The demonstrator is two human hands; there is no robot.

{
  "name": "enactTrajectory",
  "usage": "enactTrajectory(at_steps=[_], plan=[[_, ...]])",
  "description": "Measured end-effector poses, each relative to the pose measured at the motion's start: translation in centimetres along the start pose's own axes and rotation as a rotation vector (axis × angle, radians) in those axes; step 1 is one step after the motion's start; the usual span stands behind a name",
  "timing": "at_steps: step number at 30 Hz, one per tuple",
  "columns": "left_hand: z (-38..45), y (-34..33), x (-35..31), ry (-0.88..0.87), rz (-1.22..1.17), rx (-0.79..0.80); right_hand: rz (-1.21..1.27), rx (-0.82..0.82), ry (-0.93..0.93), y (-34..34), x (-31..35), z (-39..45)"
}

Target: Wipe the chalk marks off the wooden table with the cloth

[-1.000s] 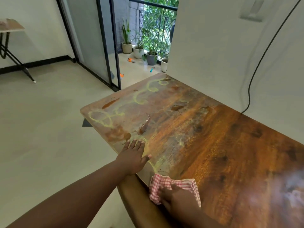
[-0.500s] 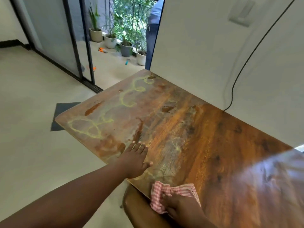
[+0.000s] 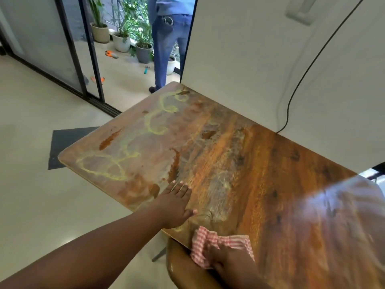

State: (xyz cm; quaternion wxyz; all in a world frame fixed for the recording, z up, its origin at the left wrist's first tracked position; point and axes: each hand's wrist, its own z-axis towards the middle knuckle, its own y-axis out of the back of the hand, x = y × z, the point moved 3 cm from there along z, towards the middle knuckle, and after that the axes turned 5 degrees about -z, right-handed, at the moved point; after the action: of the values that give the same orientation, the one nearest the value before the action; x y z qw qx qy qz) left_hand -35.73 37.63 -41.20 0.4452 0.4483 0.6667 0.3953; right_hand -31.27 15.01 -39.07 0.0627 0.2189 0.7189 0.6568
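The wooden table (image 3: pixel 260 180) carries yellow chalk marks (image 3: pixel 108 167) in loops along its left end, with faint smears near the middle. My left hand (image 3: pixel 175 205) lies flat on the near left edge with straight fingers. A red-and-white checked cloth (image 3: pixel 210 240) sits bunched at the near edge, and my right hand (image 3: pixel 227 259) presses down on it, fingers bent over the fabric.
A white wall (image 3: pixel 270 59) with a black cable (image 3: pixel 295 84) borders the table's far side. A person in jeans (image 3: pixel 168 42) stands in the doorway by potted plants (image 3: pixel 143 51). A dark mat (image 3: pixel 66 142) lies on the floor to the left.
The view has shifted, bringing the doorway and the standing person into sight. My left hand stays flat at the edge; the cloth under my right hand has barely moved.
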Motion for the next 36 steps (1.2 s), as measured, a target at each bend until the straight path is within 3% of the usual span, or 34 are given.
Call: enactTrajectory(at_steps=[2, 6, 8, 13, 15, 18, 23, 28, 29, 31, 33, 36], plan=[[0.2, -0.1, 0.2, -0.002, 0.002, 0.004, -0.009, -0.002, -0.043, 0.9, -1.5, -0.8], [0.4, -0.4, 0.3, -0.001, 0.008, 0.033, -0.026, 0.005, -0.362, 0.2, -1.4, 2.1], [0.6, -0.4, 0.0, -0.008, 0.014, 0.034, 0.022, 0.001, -0.403, -0.6, 0.3, 4.6], [1.5, 0.2, -1.0, -0.030, 0.020, 0.039, 0.033, 0.073, -0.047, -1.9, 2.8, 4.0], [1.8, 0.8, -1.1, -0.045, 0.037, 0.045, 0.020, 0.164, -0.018, -1.4, 0.7, 2.0], [2.3, 1.9, -1.1, -0.058, 0.069, 0.064, 0.050, 0.005, -0.054, 0.3, -3.7, 1.6], [3.4, 3.6, -1.0, -0.040, 0.136, 0.087, -0.037, -0.048, -0.301, 0.4, -4.0, 6.9], [4.3, 4.1, -0.6, -0.029, 0.144, 0.094, 0.045, 0.072, 0.035, -1.4, 0.3, 6.9], [4.4, 4.3, -0.3, -0.031, 0.134, 0.094, 0.007, 0.021, 0.075, -1.6, -0.1, 5.6], [4.8, 4.4, 0.2, -0.042, 0.103, 0.084, 0.004, -0.042, -0.063, -0.9, -2.2, 3.3], [5.6, 4.7, 0.8, -0.058, 0.094, 0.081, 0.088, 0.021, -0.207, 0.0, -4.9, 2.6], [6.9, 4.7, 1.5, -0.106, 0.116, 0.110, 0.104, -0.043, -0.369, 0.6, -6.5, 5.9]])
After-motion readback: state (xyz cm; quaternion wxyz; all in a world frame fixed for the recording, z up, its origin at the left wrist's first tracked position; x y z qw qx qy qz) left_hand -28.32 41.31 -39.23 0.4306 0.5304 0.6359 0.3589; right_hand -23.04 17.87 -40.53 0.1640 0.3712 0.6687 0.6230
